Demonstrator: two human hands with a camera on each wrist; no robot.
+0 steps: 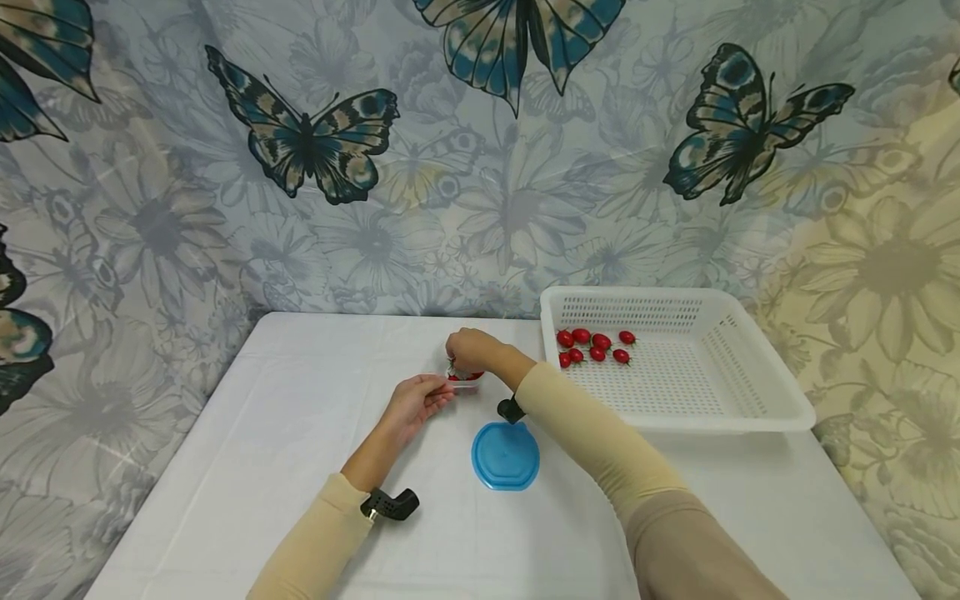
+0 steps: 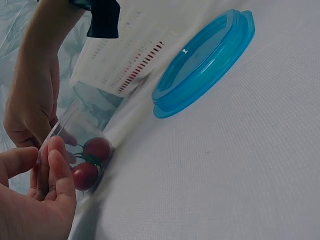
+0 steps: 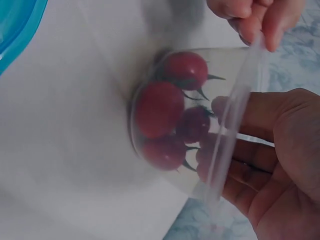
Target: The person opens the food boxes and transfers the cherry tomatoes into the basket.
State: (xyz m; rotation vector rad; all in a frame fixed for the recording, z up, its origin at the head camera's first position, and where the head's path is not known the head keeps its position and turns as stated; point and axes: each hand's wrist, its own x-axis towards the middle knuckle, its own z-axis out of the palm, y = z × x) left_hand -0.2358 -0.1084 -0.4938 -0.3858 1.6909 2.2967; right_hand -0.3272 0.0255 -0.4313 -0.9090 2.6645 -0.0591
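Left of both hands, the white cloth (image 1: 247, 442) runs out toward the patterned wall (image 1: 472, 225), which rises beyond them. A pale sleeve (image 1: 318, 533) reaches up to the left wrist, which wears a black camera (image 1: 390, 504). The left hand (image 1: 416, 402) pinches the rim of a clear tub between thumb and fingers. The tub (image 1: 466, 383) stands on the cloth, just right of the left hand and under the right one. Four red tomatoes (image 3: 160, 110) show at its bottom through the wall, green stems on.

The right hand (image 1: 474, 350) reaches over the rim from above, thumb and fingers spread apart inside the tub, their tips just beside the tomatoes; whether any tip touches one, I cannot tell. Its wrist also carries a black camera (image 1: 512, 410). Nearer than the right hand, between the two forearms, a blue lid (image 1: 506, 456) lies flat on the cloth. Well to the right of both hands is a white basket (image 1: 660, 392), with eight more tomatoes (image 1: 601, 342) gathered in the part nearest the right hand.
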